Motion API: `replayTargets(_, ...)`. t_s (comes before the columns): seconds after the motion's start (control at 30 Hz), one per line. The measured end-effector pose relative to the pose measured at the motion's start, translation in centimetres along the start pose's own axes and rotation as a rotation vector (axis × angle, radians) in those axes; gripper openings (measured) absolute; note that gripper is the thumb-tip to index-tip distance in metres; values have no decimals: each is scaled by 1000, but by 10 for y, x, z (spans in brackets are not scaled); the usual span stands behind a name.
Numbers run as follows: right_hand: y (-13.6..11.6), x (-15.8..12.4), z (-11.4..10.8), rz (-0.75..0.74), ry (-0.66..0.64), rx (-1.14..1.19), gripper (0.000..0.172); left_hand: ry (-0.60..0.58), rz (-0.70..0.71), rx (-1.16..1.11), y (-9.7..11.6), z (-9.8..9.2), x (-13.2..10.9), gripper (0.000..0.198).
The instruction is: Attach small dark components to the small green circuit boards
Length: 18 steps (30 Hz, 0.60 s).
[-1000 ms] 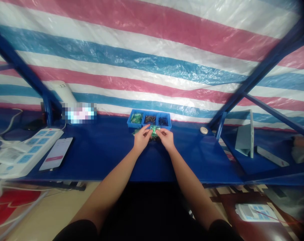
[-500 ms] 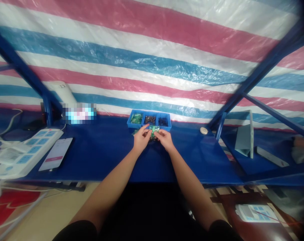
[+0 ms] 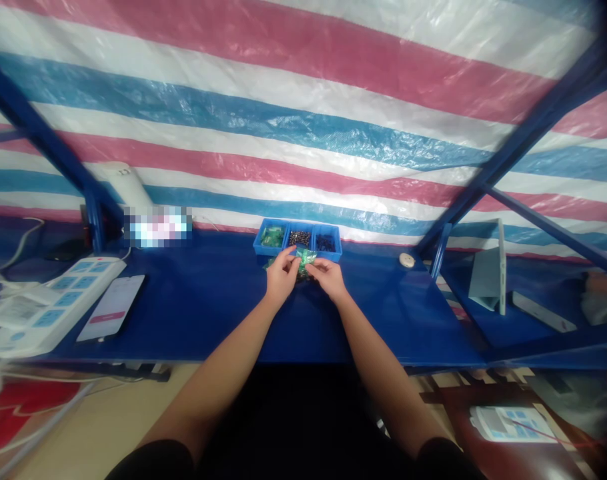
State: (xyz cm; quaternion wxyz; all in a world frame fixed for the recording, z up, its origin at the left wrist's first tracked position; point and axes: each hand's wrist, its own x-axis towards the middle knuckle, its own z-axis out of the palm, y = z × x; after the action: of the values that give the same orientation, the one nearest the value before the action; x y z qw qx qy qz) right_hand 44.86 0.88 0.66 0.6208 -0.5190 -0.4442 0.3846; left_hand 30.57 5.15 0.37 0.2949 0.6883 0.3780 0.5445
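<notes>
A small green plastic packet [image 3: 307, 256] is pinched between my two hands, just in front of a blue three-part bin [image 3: 272, 251]. My left hand [image 3: 282, 275] is closed on its left side, thumb and forefinger pressed together. On the right side, my right hand [image 3: 328, 276] grips it between thumb and fingers. Below the packet lie more green and dark bits, mostly hidden by the hands. In the bin, green packets [image 3: 272, 235] fill the left compartment, dark metallic small parts [image 3: 300, 239] the middle, and dark blue or black pieces [image 3: 325, 242] the right.
On the left of the blue table [image 3: 193, 313] are a phone [image 3: 112, 308] and a white power strip [image 3: 58, 300] with cables. A round cream-coloured object [image 3: 406, 260] sits at right, near the blue frame post [image 3: 441, 252]. Farther right stands a tablet [image 3: 501, 267] in a case.
The green packet and my fingertips have shifted very slightly to the left. Both hands keep their hold, and everything else stays in place.
</notes>
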Motion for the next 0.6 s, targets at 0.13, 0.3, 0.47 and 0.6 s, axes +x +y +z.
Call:
replayTargets(0.13,4,3,-4,-59,83,34,40,-57,-28,-27,0,1,-1,49)
replayTargets(0.3,5,6,-8,-73,167,116,40,-149,-43,-108,-3,3,-4,39)
replayTargets(0.47,3,5,-8,-78,175,121,44,-152,-51,-79,-6,2,-3,25)
replayTargets(0.6,5,6,-8,-86,186,152,44,-153,-57,-87,-7,3,-2,24)
